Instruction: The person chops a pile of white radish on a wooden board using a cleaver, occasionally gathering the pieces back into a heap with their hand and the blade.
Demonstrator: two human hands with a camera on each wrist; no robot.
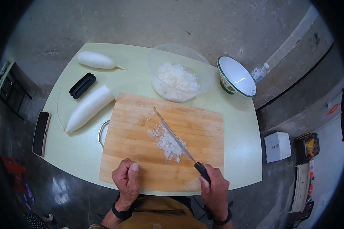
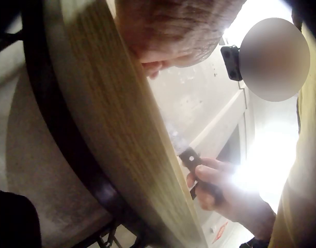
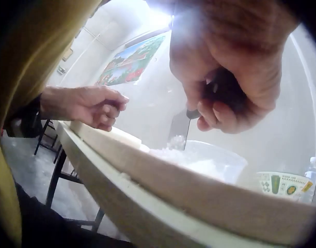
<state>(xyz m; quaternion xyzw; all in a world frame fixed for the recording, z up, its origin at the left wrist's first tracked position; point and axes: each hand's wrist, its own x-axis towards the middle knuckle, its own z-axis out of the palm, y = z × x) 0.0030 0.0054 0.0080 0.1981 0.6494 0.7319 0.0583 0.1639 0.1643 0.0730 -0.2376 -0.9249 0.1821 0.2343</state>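
Note:
My right hand (image 1: 215,189) grips the black handle of a kitchen knife (image 1: 176,138). The blade slants across a small heap of finely chopped white radish (image 1: 166,143) on the wooden cutting board (image 1: 202,129). The right wrist view has the blade standing nearly upright beside the white bits, the fingers wrapped round the handle. Near the board's front left edge is my left hand (image 1: 127,179), its fingers loosely curled and holding nothing. From the left wrist, the board's edge hides part of the heap.
A clear plastic bowl (image 1: 207,76) with chopped white pieces stands behind the board, a green-rimmed bowl (image 1: 239,76) to its right. Left lie a cut white radish (image 1: 90,108), a whole one (image 1: 97,60), a black case (image 1: 82,86) and a phone (image 1: 41,133) at the table edge.

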